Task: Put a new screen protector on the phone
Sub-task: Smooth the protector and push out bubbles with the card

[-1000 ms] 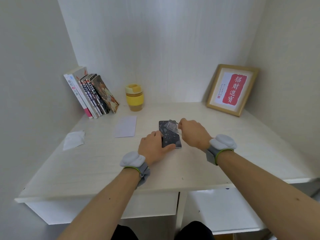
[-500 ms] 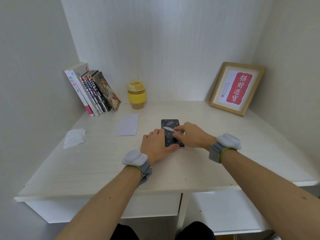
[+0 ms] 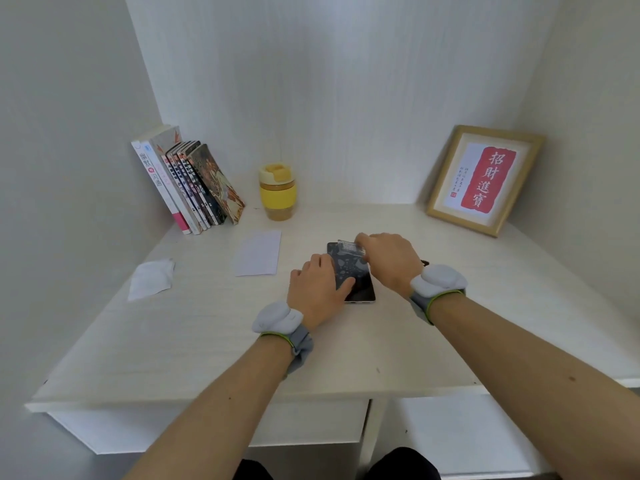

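Note:
A dark phone [image 3: 356,275] lies flat in the middle of the white desk [image 3: 194,341], screen up, with patchy marks on its glass. My left hand [image 3: 318,292] presses down on the phone's left edge and near corner, thumb on the screen. My right hand [image 3: 388,261] is at the phone's far end, fingers pinched on a small clear piece [image 3: 349,247] that rests against the top of the screen. Whether that piece is a squeegee card or a film tab I cannot tell.
A white paper sheet [image 3: 258,252] lies left of the phone, a crumpled white wipe [image 3: 150,278] further left. Leaning books [image 3: 187,185] and a yellow cup [image 3: 277,192] stand at the back left, a framed red print [image 3: 485,180] at the back right.
My right hand has slid from the middle of the screen up to the phone's far end with the clear piece. My left hand still holds the phone down.

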The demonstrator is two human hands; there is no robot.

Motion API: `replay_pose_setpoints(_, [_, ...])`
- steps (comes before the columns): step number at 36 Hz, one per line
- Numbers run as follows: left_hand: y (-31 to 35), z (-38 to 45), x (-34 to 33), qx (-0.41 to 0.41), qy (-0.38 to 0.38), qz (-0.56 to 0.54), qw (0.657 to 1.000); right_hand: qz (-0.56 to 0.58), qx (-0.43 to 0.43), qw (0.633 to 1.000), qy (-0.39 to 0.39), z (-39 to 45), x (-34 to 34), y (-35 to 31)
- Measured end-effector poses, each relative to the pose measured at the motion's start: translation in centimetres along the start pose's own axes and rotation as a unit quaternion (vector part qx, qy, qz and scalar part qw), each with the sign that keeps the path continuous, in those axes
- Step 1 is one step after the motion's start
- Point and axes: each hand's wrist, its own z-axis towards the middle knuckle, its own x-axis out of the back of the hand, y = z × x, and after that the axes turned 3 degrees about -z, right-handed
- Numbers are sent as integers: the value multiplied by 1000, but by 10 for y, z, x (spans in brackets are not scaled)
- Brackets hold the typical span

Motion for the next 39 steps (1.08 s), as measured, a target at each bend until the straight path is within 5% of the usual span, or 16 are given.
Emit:
replay_pose_setpoints(8, [2, 7, -16, 74, 14, -38, 996, -31, 53, 998, 16, 7, -7, -7])
replay_pose_setpoints(17, [-2, 9, -20, 62, 18, -38, 997, -11, 116, 993, -17, 0, -19, -2])
replay_pose_setpoints(39, [-6, 12, -25, 26, 20, -69, 997, 19, 56, 998, -25, 38, -29, -6])
